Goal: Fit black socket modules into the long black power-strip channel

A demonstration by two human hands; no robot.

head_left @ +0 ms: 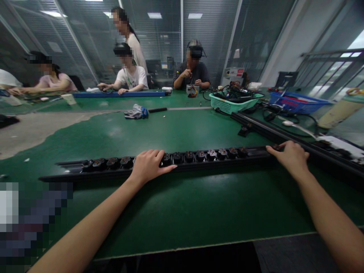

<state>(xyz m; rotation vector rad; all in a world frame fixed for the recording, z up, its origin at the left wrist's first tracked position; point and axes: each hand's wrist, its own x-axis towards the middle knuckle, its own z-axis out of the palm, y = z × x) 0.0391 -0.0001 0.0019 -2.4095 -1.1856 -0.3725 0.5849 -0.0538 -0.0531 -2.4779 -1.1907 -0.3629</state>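
A long black power strip, an open channel with a row of several black sockets, lies across the green table in front of me. My left hand grips it left of the middle, fingers over the far edge and thumb stretched along the near side; it hides some sockets. At the strip's right end, my right hand has thumb and fingers around a small dark piece that looks like a socket. The fingers partly cover that piece and the strip's end.
Another black rail slants along the right, with a small black part beside it. Farther back are a green basket of cables, a blue basket and gloves. Several people sit or stand across the table.
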